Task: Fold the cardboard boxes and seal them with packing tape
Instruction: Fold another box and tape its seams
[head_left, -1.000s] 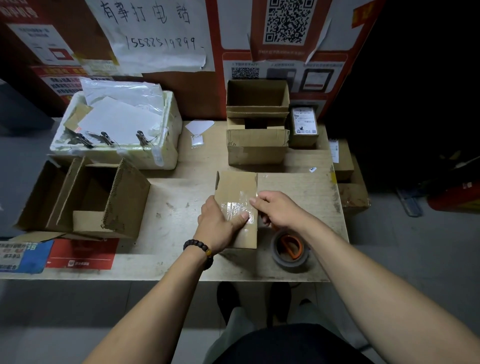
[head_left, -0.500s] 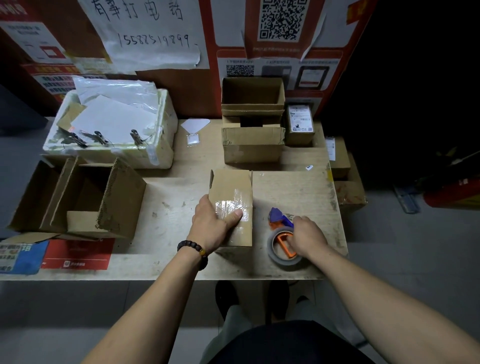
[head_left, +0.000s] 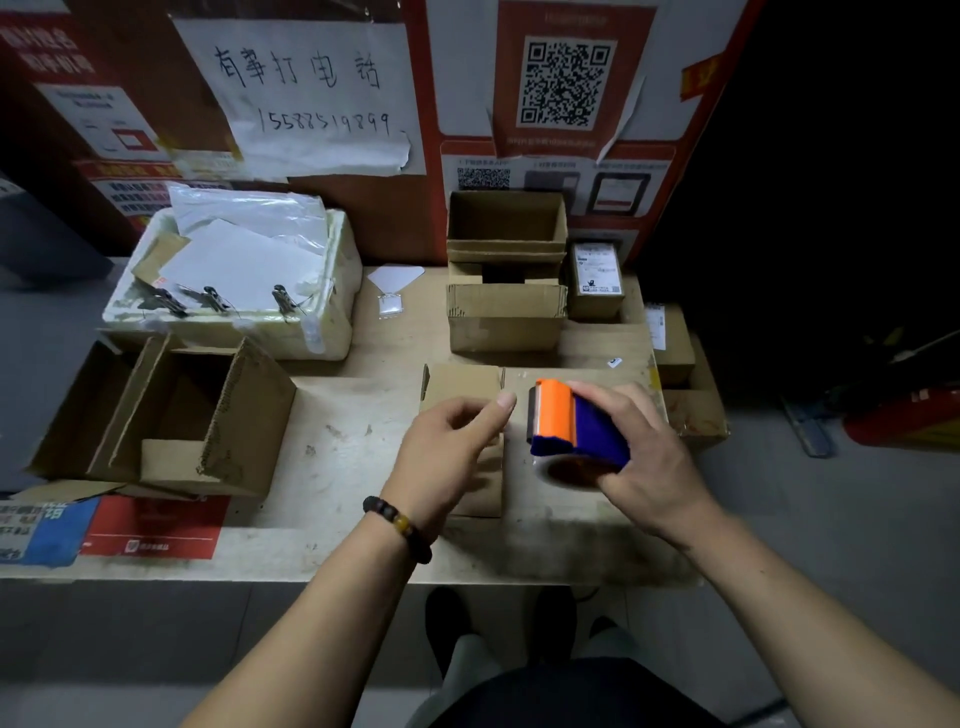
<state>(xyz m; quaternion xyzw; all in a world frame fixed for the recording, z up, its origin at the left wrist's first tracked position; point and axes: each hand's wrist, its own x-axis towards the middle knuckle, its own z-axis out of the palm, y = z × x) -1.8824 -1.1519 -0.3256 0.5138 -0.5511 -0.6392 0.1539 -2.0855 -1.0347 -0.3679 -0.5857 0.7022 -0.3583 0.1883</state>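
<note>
Small box (head_left: 467, 387) flat on the worktop (head_left: 343, 415), near the front edge, partly hidden under the left hand (head_left: 447, 452). Left hand just above the box, grip loose and holding nothing, thumb stretched out toward the tape gun (head_left: 569, 426). Right hand (head_left: 644, 457) just right of the box, grip tight around the orange and blue tape gun, lifted off the worktop. Behind the box, two open boxes (head_left: 506, 280), one stacked on the other. Far left of the box, a big open box (head_left: 166, 415) and a white foam box (head_left: 234, 275) full of papers.
</note>
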